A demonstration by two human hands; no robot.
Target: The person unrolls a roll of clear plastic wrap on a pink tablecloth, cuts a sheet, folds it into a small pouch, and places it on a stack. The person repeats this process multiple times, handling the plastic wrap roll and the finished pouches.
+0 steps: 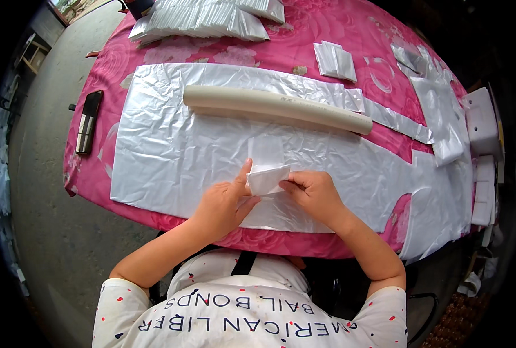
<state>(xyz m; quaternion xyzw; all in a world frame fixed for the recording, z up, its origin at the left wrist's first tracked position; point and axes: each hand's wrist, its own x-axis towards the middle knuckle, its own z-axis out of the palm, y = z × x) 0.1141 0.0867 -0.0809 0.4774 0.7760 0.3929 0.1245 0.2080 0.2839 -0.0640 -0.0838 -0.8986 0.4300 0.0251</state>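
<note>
My left hand (225,202) grips the left side of a small folded white plastic bag (269,180), with its index finger stretched up along the edge and the thumb below. At the bag's right edge, the fingers of my right hand (316,194) pinch it closed. One flap of the bag stands unfolded on the far side, thin and partly see-through. Beneath both hands spreads a flat layer of large white plastic bags (159,156). Across that layer, beyond my hands, lies a long beige tube (275,108).
Pink flowered cloth (101,69) covers the table. Many folded bags (205,22) are heaped at the far left, and a smaller stack (335,61) lies at the far right. A black phone (88,123) rests near the left edge. White boxes (482,119) stand at the right.
</note>
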